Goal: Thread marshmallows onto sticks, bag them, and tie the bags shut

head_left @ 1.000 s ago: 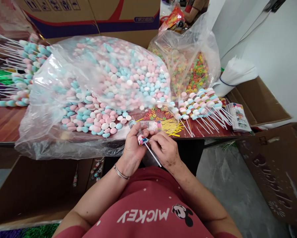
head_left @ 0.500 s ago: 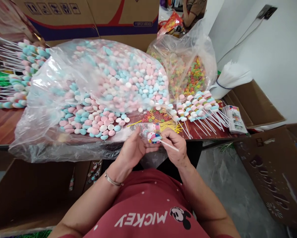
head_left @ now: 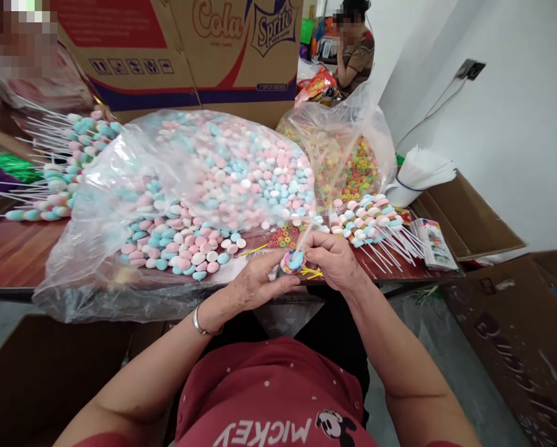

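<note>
2 hands on 1 wrapped candy stick at the counter edge.
Right hand grip pinches it; left hand fingertips touch beneath, pinch unclear. If the grip loosens, it likely drops to the floor below.

**Sweet-skewer workshop, production-line style**

I'm looking at a small packing workshop here, not a kitchen. A huge clear bag of pastel sweets and a second bag of coloured rings slump across the wooden table. Candy skewers are heaped at its left and right edges, with a bundle of white sticks near the far right corner. Soft-drink cartons are stacked behind, flattened cardboard lies alongside, and another person is further back.
</note>
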`<state>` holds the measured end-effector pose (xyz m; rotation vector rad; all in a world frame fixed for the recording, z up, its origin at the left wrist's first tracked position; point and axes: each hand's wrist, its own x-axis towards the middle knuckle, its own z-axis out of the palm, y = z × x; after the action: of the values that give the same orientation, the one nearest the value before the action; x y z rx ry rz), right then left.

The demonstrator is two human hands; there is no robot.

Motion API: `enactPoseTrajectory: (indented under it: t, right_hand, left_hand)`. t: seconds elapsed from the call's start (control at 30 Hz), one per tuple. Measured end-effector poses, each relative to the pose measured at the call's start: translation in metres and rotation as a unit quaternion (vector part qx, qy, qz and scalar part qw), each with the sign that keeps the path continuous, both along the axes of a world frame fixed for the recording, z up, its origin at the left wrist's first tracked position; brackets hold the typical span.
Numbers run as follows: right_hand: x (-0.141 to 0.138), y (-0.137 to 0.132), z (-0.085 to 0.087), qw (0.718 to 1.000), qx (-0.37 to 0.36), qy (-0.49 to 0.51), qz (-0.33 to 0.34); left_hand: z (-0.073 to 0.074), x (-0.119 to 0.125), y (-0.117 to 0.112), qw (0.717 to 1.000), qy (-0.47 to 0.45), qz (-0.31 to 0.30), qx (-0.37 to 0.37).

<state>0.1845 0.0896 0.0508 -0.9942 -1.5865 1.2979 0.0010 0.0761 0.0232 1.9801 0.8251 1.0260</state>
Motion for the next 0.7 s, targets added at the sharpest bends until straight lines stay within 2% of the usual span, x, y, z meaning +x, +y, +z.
enactPoseTrajectory:
  t: [0.07, 0.13, 0.17, 0.23, 0.33, 0.43, 0.5, 0.6, 0.7]
  right_hand:
    - [0.001, 0.001, 0.002, 0.992, 0.100, -0.055, -0.059]
    - [0.004, -0.002, 0.003, 0.965, 0.218, -0.099, -0.109]
    - [0.005, -0.004, 0.004, 0.949, 0.270, -0.120, -0.109]
    - [0.007, -0.008, 0.004, 0.920, 0.345, -0.172, -0.070]
    - [0.005, -0.014, 0.004, 0.886, 0.394, -0.244, -0.001]
    - [0.000, -0.018, 0.003, 0.884, 0.391, -0.257, 0.013]
    - [-0.003, -0.020, 0.000, 0.904, 0.360, -0.231, 0.001]
    - [-0.009, -0.023, -0.006, 0.952, 0.254, -0.165, -0.038]
    - [-0.013, -0.024, -0.012, 0.979, 0.155, -0.115, -0.067]
  left_hand:
    - [-0.003, 0.001, 0.002, 0.997, -0.031, 0.013, -0.069]
    - [-0.004, 0.000, -0.002, 0.987, -0.067, 0.029, -0.145]
    - [-0.004, -0.001, -0.004, 0.980, -0.085, 0.031, -0.178]
    - [-0.004, -0.003, -0.008, 0.967, -0.117, 0.025, -0.223]
    - [-0.004, -0.004, -0.012, 0.960, -0.139, 0.031, -0.239]
    - [-0.007, -0.001, -0.012, 0.969, -0.131, 0.098, -0.183]
    - [-0.011, 0.003, -0.012, 0.973, -0.104, 0.159, -0.128]
    - [-0.019, 0.007, -0.013, 0.971, -0.054, 0.225, -0.062]
    - [-0.028, 0.007, -0.014, 0.968, -0.022, 0.249, -0.024]
